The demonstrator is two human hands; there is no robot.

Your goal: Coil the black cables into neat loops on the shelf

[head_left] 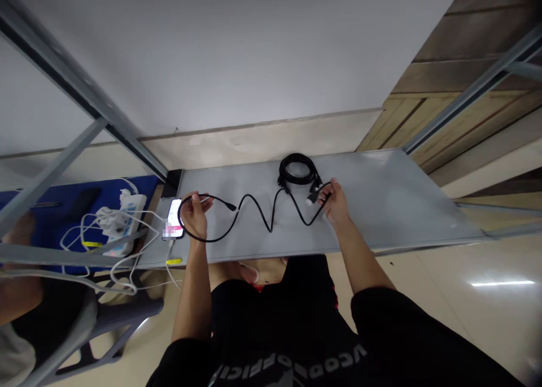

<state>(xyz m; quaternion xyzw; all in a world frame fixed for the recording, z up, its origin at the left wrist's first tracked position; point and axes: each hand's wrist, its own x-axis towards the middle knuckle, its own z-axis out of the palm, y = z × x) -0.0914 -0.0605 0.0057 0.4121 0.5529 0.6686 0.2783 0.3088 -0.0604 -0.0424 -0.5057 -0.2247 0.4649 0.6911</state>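
Black coil wound; loose cable zigzags uncoiled. Left hand pinches it; right hand seems to pinch near its plug.

Black short-sleeved top, grey block lettering across front
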